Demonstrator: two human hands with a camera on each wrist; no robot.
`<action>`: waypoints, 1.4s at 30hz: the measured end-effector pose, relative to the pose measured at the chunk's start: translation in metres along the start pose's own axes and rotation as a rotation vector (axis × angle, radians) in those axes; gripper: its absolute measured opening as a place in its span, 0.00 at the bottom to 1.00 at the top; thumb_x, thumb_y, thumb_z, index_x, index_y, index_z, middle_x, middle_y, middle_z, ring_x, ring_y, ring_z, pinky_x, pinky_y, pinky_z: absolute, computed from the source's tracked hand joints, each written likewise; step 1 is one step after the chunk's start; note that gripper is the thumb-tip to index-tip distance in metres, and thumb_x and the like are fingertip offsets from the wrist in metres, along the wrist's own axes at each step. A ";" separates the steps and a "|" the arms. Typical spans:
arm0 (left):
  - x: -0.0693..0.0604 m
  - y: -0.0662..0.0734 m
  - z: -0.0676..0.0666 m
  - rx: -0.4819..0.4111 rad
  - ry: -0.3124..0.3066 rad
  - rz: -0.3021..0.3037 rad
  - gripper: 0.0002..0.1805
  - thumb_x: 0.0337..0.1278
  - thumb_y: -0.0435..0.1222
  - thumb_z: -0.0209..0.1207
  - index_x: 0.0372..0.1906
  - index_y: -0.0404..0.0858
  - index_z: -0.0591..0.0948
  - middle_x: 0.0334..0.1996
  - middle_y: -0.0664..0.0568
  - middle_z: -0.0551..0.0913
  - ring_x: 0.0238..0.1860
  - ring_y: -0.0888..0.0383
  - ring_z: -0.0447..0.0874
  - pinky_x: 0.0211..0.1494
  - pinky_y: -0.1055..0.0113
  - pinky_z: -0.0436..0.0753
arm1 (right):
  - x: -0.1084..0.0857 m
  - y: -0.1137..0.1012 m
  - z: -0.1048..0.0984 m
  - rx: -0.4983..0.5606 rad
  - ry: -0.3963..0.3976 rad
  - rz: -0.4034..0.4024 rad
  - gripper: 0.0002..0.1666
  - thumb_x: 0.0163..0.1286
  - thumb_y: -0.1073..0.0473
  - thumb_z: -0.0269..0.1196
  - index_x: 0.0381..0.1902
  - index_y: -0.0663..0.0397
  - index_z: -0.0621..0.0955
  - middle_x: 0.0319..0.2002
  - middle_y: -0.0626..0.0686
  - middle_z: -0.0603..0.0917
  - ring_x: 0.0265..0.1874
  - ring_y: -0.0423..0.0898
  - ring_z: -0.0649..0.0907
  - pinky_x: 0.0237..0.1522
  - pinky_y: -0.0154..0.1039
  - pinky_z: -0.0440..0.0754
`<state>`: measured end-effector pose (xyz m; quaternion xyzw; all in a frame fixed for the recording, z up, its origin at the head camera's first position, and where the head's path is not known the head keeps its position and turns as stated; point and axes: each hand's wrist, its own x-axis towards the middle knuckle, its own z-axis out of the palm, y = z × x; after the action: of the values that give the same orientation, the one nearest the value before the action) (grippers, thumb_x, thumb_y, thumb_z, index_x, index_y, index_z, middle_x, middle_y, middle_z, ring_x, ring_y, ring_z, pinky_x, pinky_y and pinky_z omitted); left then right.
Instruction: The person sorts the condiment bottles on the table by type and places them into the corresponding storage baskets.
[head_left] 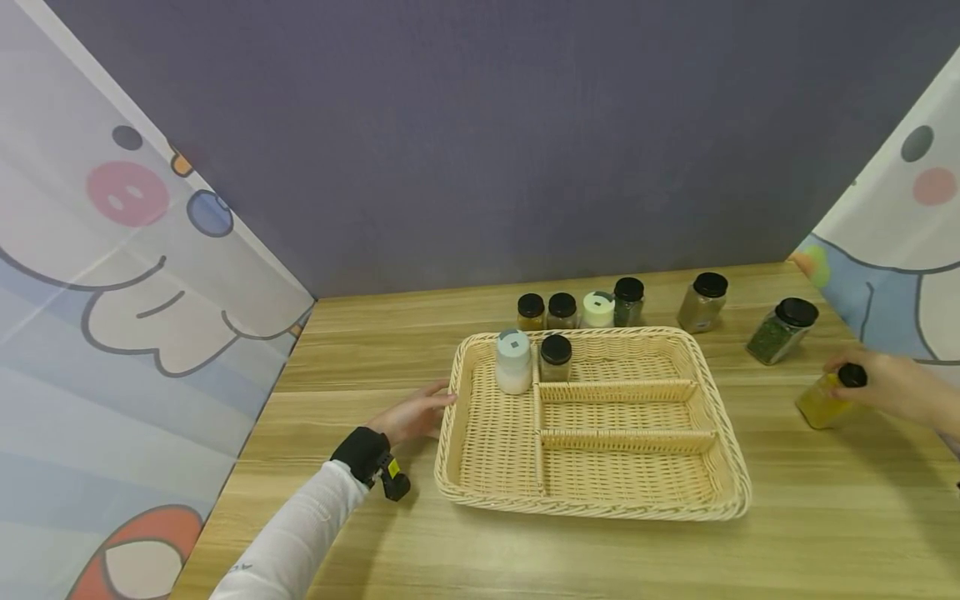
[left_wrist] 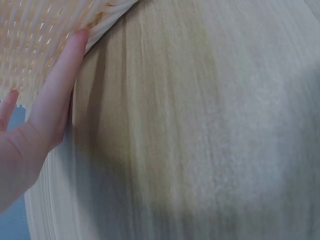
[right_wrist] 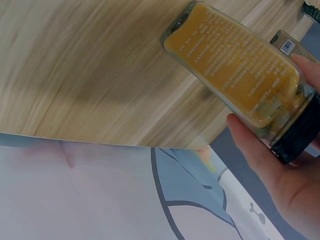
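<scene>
My right hand (head_left: 896, 390) grips a spice jar (head_left: 822, 403) by its black lid, at the right of the table. The right wrist view shows yellow-orange powder behind printed lettering in this jar (right_wrist: 235, 65). It tilts in the head view; I cannot tell whether its base touches the table. My left hand (head_left: 411, 415) touches the left rim of a woven basket (head_left: 592, 510), one finger lying straight along the weave in the left wrist view. Inside the basket stand a white-lidded jar (head_left: 513, 367) in the left compartment and a black-lidded jar (head_left: 556, 360) in the back right compartment.
Behind the basket stand two black-lidded jars (head_left: 531, 310), a pale-lidded jar (head_left: 597, 310) and a dark green jar (head_left: 628, 302). Farther right are a greyish-brown jar (head_left: 702, 303) and a green herb jar (head_left: 782, 332). A grey panel (head_left: 525, 150) closes the table's back.
</scene>
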<state>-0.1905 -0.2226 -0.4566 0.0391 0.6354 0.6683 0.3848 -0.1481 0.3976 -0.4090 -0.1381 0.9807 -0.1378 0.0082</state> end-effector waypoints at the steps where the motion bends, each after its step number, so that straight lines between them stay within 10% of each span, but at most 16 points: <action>1: 0.000 0.000 0.000 -0.002 -0.001 0.000 0.30 0.65 0.39 0.43 0.67 0.41 0.47 0.61 0.37 0.62 0.56 0.47 0.67 0.50 0.47 0.73 | 0.000 0.001 0.001 0.005 0.004 -0.009 0.19 0.46 0.63 0.68 0.33 0.71 0.76 0.28 0.58 0.80 0.25 0.46 0.79 0.21 0.40 0.76; 10: 0.001 -0.002 0.000 0.007 0.016 -0.004 0.28 0.65 0.38 0.42 0.66 0.42 0.48 0.60 0.37 0.63 0.55 0.47 0.68 0.49 0.47 0.73 | 0.001 0.002 0.002 -0.024 0.027 -0.033 0.17 0.43 0.62 0.69 0.30 0.67 0.78 0.27 0.50 0.80 0.24 0.28 0.71 0.22 0.38 0.76; 20: 0.001 -0.001 0.000 0.004 0.005 0.000 0.30 0.64 0.39 0.43 0.67 0.41 0.47 0.60 0.38 0.64 0.56 0.47 0.68 0.50 0.47 0.73 | 0.008 -0.010 -0.006 -0.012 -0.091 0.004 0.23 0.47 0.59 0.68 0.34 0.74 0.76 0.30 0.64 0.80 0.29 0.62 0.78 0.27 0.51 0.77; 42: -0.001 0.001 0.002 0.002 -0.007 0.007 0.29 0.65 0.37 0.42 0.67 0.41 0.46 0.59 0.36 0.64 0.51 0.49 0.72 0.49 0.47 0.74 | 0.028 -0.041 -0.024 -0.042 -0.084 -0.084 0.21 0.45 0.61 0.69 0.33 0.71 0.77 0.27 0.55 0.80 0.25 0.51 0.79 0.23 0.42 0.78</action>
<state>-0.1895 -0.2218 -0.4546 0.0442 0.6345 0.6691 0.3845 -0.1649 0.3583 -0.3745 -0.1848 0.9756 -0.1115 0.0405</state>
